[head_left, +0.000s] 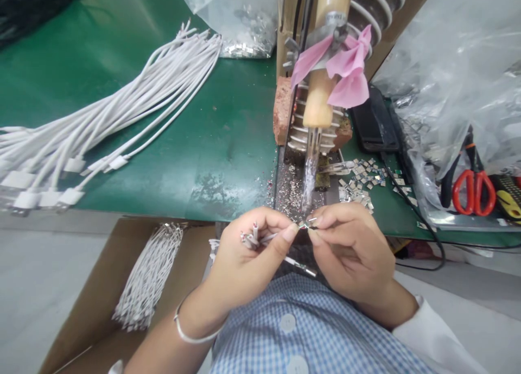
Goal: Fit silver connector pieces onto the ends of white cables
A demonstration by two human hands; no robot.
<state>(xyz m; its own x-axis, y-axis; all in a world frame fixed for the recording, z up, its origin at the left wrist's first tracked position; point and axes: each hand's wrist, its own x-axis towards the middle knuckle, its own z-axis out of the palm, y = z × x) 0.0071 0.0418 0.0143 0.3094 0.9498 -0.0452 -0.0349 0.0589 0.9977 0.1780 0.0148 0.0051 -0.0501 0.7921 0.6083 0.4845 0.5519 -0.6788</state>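
Left hand (244, 268) grips white cables (293, 262), probably light, flexible, best held by the sheath (269, 237); right hand (354, 249) pinches something indistinct.

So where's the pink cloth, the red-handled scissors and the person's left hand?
Pink cloth (345, 64): head view, on the right-hand flap.
Red-handled scissors (475, 187): head view, between the loops, on the red handles.
Left hand (245, 266): head view, near the thumb's base.

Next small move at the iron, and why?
I'd probably ease the pinched wire end up against the soldering iron's tip, left hand and right hand steadying it: both hands' fingertips meet around that end, just below the tip. Whether it already touches is too small to tell.
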